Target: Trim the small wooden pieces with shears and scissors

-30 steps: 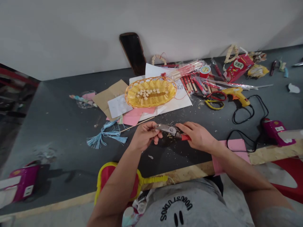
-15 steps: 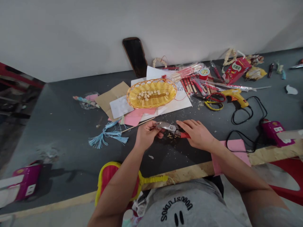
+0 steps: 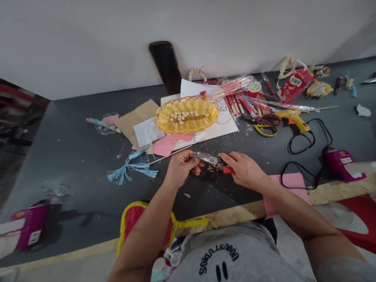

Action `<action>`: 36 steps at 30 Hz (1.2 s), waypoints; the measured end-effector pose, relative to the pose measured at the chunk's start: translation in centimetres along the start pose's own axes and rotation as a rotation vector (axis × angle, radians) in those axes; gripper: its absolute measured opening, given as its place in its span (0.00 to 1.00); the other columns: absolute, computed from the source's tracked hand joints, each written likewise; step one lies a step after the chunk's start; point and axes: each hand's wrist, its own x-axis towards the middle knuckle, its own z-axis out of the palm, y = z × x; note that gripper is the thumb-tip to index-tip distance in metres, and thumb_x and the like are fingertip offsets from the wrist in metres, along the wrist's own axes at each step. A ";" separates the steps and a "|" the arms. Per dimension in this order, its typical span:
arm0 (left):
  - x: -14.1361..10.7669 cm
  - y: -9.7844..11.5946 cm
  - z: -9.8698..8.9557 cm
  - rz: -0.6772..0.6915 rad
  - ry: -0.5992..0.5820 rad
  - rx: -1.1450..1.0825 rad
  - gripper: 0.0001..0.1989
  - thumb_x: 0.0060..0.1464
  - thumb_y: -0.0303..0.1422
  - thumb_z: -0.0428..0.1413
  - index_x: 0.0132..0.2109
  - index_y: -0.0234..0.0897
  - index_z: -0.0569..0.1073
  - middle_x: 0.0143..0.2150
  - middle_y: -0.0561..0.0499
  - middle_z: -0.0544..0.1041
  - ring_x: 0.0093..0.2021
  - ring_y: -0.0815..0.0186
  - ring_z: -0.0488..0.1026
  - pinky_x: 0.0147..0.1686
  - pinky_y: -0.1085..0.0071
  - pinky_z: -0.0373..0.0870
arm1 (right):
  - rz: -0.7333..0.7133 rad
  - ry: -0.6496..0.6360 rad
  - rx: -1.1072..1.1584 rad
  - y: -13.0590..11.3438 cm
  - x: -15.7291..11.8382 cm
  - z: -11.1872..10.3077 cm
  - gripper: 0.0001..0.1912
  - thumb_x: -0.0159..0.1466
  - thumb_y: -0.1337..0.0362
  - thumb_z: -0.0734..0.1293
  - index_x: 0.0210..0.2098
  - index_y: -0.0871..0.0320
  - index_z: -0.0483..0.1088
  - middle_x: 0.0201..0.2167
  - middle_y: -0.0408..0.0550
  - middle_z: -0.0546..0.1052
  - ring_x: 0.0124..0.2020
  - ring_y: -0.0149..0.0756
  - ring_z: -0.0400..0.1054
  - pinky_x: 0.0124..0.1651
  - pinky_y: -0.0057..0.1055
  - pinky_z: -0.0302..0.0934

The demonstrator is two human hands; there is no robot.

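Note:
My right hand (image 3: 245, 169) is wrapped round the red handles of a pair of pruning shears (image 3: 209, 158), whose metal jaws point left. My left hand (image 3: 181, 167) is closed in a pinch right at the tip of the jaws. Whatever sits between those fingers is too small to make out. Small pale cut bits (image 3: 210, 169) lie on the dark table under the shears. Just behind my left hand a thin wooden stick (image 3: 167, 156) lies slanted. Beyond it, a yellow woven basket (image 3: 188, 128) holds several small pale flower-like pieces.
Blue tassels (image 3: 129, 168) lie left. Papers, a phone (image 3: 166, 66) leaning on the wall, and packets of sticks are at the back. Scissors (image 3: 266, 127) and a yellow glue gun (image 3: 295, 119) with its cord lie right. A red-yellow fan (image 3: 132, 219) overhangs the front edge.
The right fingers have drawn in closer round the shears' handles. Both hands stay in nearly the same place, and the view has shifted slightly.

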 end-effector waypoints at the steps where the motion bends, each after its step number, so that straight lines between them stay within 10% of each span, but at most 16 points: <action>1: 0.0 0.0 0.0 0.002 0.005 0.004 0.12 0.41 0.36 0.66 0.27 0.34 0.72 0.22 0.51 0.78 0.15 0.72 0.69 0.16 0.75 0.68 | -0.001 -0.004 0.007 0.1 0.0 0.0 0.34 0.57 0.76 0.61 0.63 0.60 0.60 0.49 0.56 0.74 0.46 0.43 0.69 0.50 0.39 0.64; 15: -0.2 0.9 -0.8 -0.104 -0.222 -0.048 0.19 0.37 0.40 0.70 0.24 0.34 0.69 0.20 0.50 0.78 0.13 0.71 0.68 0.13 0.76 0.64 | -0.135 0.023 0.077 1.7 -0.3 -0.5 0.35 0.59 0.73 0.62 0.66 0.57 0.58 0.55 0.56 0.72 0.53 0.45 0.67 0.54 0.44 0.63; 36: 0.7 -0.2 -0.3 -0.058 0.035 -0.031 0.20 0.41 0.44 0.69 0.33 0.34 0.73 0.27 0.51 0.80 0.20 0.73 0.70 0.21 0.77 0.70 | 0.059 0.102 -0.101 2.2 0.0 -0.1 0.27 0.65 0.71 0.62 0.63 0.54 0.62 0.50 0.51 0.76 0.44 0.39 0.73 0.46 0.33 0.65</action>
